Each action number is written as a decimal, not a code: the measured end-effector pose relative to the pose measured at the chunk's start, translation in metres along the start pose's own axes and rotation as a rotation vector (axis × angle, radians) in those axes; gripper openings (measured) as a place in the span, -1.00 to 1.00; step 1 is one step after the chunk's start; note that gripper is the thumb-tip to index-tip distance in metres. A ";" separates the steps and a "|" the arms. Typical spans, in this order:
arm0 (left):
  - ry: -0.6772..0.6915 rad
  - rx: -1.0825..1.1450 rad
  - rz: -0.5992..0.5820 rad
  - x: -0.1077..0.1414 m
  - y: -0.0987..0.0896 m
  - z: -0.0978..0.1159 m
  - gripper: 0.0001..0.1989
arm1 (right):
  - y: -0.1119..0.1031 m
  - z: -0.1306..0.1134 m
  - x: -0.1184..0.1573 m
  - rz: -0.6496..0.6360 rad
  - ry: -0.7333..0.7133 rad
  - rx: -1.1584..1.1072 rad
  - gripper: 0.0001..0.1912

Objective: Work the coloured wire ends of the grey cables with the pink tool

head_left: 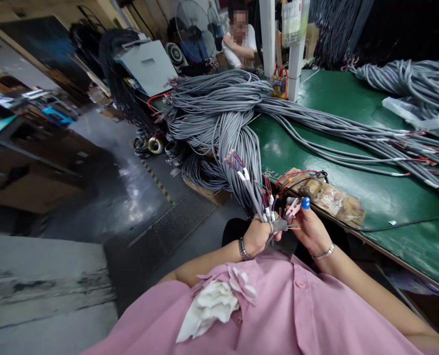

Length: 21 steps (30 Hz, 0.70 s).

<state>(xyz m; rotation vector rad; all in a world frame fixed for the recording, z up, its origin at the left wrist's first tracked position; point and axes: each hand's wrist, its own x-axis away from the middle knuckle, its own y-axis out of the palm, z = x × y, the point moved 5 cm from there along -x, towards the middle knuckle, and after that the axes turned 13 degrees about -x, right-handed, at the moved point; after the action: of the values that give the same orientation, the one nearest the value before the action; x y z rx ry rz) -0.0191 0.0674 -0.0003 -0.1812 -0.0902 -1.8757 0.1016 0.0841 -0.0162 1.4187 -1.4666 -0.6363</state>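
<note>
My left hand (pixel 258 237), with a dark metal band at the wrist, is closed around several grey cables (pixel 255 199). Their ends fan out upward and to the right, showing thin coloured wires and white sleeves. Close by on the right, my right hand (pixel 311 230) pinches a small pinkish-white clip-like piece (pixel 292 209) between thumb and fingers. A blue cover (pixel 306 202) sits on that thumb. The piece is beside the wire ends; whether it touches them I cannot tell. Both hands are in front of my body, by the table's edge.
Large bundles of grey cable (pixel 219 98) drape over the left end of the green table (pixel 315 118). A worn wooden block (pixel 328 197) with wires lies at the near edge. More cables (pixel 408 84) lie at right. Behind a white post (pixel 267 39) sits another person (pixel 241 47).
</note>
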 end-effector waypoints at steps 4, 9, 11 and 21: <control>-0.019 -0.020 0.004 0.002 -0.002 0.001 -0.60 | 0.000 0.002 0.002 -0.036 0.030 -0.018 -0.56; -0.008 0.003 -0.004 0.011 -0.007 0.003 -0.60 | -0.003 0.002 0.007 -0.097 0.092 0.024 -0.49; -0.006 0.018 -0.010 0.015 -0.009 0.003 -0.59 | -0.004 0.001 0.009 -0.104 0.082 0.056 -0.56; 0.010 0.064 0.081 0.007 0.000 0.009 -0.59 | -0.002 -0.004 0.012 -0.072 -0.004 0.157 -0.64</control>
<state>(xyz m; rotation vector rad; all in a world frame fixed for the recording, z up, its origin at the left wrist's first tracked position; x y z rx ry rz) -0.0207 0.0619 0.0095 -0.1293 -0.1340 -1.7900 0.1079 0.0733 -0.0124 1.5984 -1.5011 -0.5788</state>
